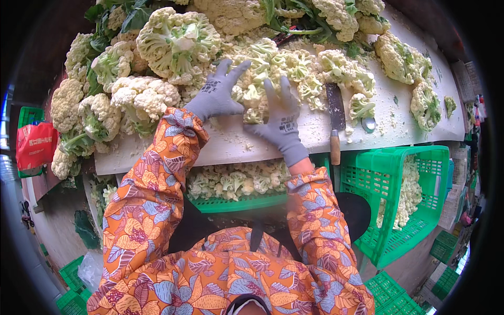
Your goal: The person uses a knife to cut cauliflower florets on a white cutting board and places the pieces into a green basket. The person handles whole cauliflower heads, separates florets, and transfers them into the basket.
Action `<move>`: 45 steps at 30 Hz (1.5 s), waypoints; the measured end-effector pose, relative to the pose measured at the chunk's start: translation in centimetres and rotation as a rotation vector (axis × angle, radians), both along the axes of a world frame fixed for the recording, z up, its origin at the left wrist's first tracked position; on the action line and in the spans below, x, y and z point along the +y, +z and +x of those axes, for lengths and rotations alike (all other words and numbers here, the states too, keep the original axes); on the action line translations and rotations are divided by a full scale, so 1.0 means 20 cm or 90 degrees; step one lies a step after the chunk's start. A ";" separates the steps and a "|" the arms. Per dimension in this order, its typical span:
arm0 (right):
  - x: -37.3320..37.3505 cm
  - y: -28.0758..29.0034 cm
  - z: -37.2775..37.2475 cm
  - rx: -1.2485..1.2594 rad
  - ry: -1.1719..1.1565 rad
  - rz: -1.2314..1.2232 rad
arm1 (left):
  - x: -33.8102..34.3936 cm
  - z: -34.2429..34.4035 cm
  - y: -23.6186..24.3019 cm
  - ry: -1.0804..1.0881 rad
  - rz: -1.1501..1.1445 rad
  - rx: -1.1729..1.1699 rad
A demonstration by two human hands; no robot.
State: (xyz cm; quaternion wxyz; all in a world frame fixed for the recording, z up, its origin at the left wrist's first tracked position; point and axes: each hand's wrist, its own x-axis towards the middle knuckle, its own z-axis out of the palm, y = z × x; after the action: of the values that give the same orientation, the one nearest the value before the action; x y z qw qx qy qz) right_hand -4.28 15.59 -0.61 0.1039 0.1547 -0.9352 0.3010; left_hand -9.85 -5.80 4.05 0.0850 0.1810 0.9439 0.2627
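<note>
Both my hands wear grey gloves, and their fingers are spread. My left hand (218, 93) touches the near edge of a pile of cut cauliflower florets (262, 65). Close by on the right, my right hand (282, 123) reaches into the same pile, its fingertips at the florets; neither hand grips anything. Whole cauliflower heads (178, 44) are heaped beyond and to the left of my left hand. A knife (335, 113) with a dark broad blade and wooden handle lies right of my right hand, its handle over the table's near edge.
The white tabletop (231, 149) carries crumbs. Below its near edge sits a green crate (236, 203) holding florets. Another green crate (375, 173) tilts at the right with florets inside. A round metal piece (368, 124) lies by the knife. A red bag (35, 144) hangs far left.
</note>
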 end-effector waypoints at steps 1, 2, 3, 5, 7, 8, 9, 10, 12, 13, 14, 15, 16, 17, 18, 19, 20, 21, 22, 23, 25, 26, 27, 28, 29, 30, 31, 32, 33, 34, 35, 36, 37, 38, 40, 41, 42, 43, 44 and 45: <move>-0.04 -0.01 -0.04 0.028 0.008 -0.053 | -0.01 -0.03 0.01 -0.029 0.019 -0.025; -0.06 -0.04 -0.07 0.068 0.017 -0.095 | -0.01 -0.03 0.00 -0.030 0.090 -0.031; -0.08 -0.09 -0.11 0.110 0.021 -0.142 | -0.01 -0.02 -0.02 -0.034 0.154 -0.037; -0.11 -0.14 -0.17 0.139 0.035 -0.212 | -0.01 0.02 -0.02 0.001 0.262 -0.067; -0.13 -0.13 -0.19 0.155 0.088 -0.268 | -0.02 0.03 -0.01 0.029 0.300 -0.104; -0.14 -0.13 -0.20 0.165 0.111 -0.295 | -0.04 0.02 -0.01 0.022 0.294 -0.101; -0.14 -0.14 -0.21 0.159 0.113 -0.315 | -0.04 0.02 0.01 0.002 0.253 -0.056; -0.14 -0.13 -0.20 0.171 0.137 -0.352 | -0.05 0.03 0.04 -0.020 0.219 -0.008; -0.13 -0.09 -0.18 0.170 0.127 -0.414 | 0.01 0.03 0.17 -0.037 0.193 0.017; -0.13 0.00 -0.15 0.205 0.137 -0.437 | 0.00 0.05 0.24 -0.054 0.216 0.028; -0.10 0.09 -0.12 0.204 0.117 -0.445 | 0.05 0.05 0.32 -0.066 0.245 0.025; -0.05 0.20 -0.08 0.196 0.103 -0.452 | 0.12 0.09 0.41 -0.041 0.325 -0.034; 0.04 0.29 -0.04 0.285 0.063 -0.454 | 0.23 0.08 0.51 -0.100 0.304 -0.007; 0.19 0.36 0.00 0.344 0.029 -0.441 | 0.39 0.10 0.59 -0.148 0.342 -0.031; 0.33 0.44 0.05 0.401 0.014 -0.436 | 0.56 0.14 0.69 -0.179 0.375 -0.045; 0.53 0.58 0.19 0.452 -0.054 -0.349 | 0.78 0.20 0.83 -0.269 0.353 -0.041; 0.73 0.74 0.35 0.501 -0.103 -0.271 | 0.98 0.28 0.95 -0.342 0.324 -0.025; 0.92 0.81 0.54 0.499 -0.200 -0.166 | 1.21 0.34 0.97 -0.422 0.359 -0.018; 1.10 0.89 0.69 0.516 -0.231 -0.101 | 1.40 0.40 0.98 -0.483 0.325 0.080; 1.23 0.98 0.84 0.514 -0.268 -0.018 | 1.55 0.46 1.01 -0.564 0.383 0.153; 1.45 0.99 0.99 0.430 -0.350 0.041 | 1.79 0.54 0.98 -0.539 0.420 -0.182; 1.60 0.95 1.04 0.384 -0.352 0.114 | 1.91 0.55 0.88 -0.500 0.363 -0.088; 1.72 0.87 1.10 0.290 -0.380 0.140 | 2.03 0.60 0.79 -0.475 0.302 -0.013; 1.82 0.78 1.14 0.187 -0.370 0.167 | 2.08 0.63 0.68 -0.410 0.190 0.175; 1.91 0.64 1.22 0.014 -0.357 0.197 | 2.05 0.66 0.60 -0.406 0.270 0.219; 1.83 0.70 1.31 -0.259 -0.404 0.190 | 1.97 0.68 0.57 -0.411 0.345 0.269; 1.92 0.63 1.31 -0.334 -0.414 0.214 | 1.81 0.67 0.51 -0.360 0.458 0.323; 1.87 0.63 1.30 -0.210 -0.406 0.161 | 1.58 0.63 0.46 -0.311 0.455 0.380; 1.79 0.65 1.26 -0.084 -0.428 0.171 | 1.28 0.60 0.40 -0.238 0.387 0.379; 1.64 0.70 1.20 0.049 -0.448 0.185 | 0.96 0.55 0.26 -0.150 0.337 0.427; 1.43 0.77 1.11 0.065 -0.459 0.023 | 0.64 0.55 0.12 0.023 0.205 0.450; 1.19 0.82 0.99 0.086 -0.469 -0.144 | 0.36 0.59 0.02 0.191 0.040 0.471; 1.04 0.77 0.86 0.078 -0.406 -0.271 | 0.16 0.60 -0.15 0.379 -0.008 0.378; 0.85 0.75 0.70 -0.041 -0.320 -0.373 | 0.02 0.59 -0.34 0.490 -0.046 0.418; 0.70 0.41 0.35 -0.043 -0.172 -0.146 | 0.21 0.55 -0.24 0.480 -0.031 0.177; 0.59 0.26 0.21 -0.091 -0.203 -0.024 | 0.29 0.49 -0.26 0.378 0.017 0.192; 0.48 0.19 0.12 -0.139 -0.234 0.102 | 0.37 0.44 -0.28 0.275 0.065 0.205; 0.35 0.17 0.06 -0.152 -0.175 0.107 | 0.40 0.42 -0.27 0.206 0.056 0.309; 0.29 0.17 0.02 -0.165 -0.122 0.101 | 0.39 0.36 -0.25 0.169 0.030 0.367; 0.26 0.17 -0.01 -0.183 -0.083 0.096 | 0.36 0.28 -0.20 0.165 -0.024 0.337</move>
State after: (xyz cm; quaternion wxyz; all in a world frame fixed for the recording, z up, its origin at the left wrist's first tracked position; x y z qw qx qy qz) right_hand -4.55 20.75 2.87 -0.0232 0.0566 -0.9684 0.2417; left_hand -4.33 1.38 0.03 -0.1953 0.1199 0.9532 0.1974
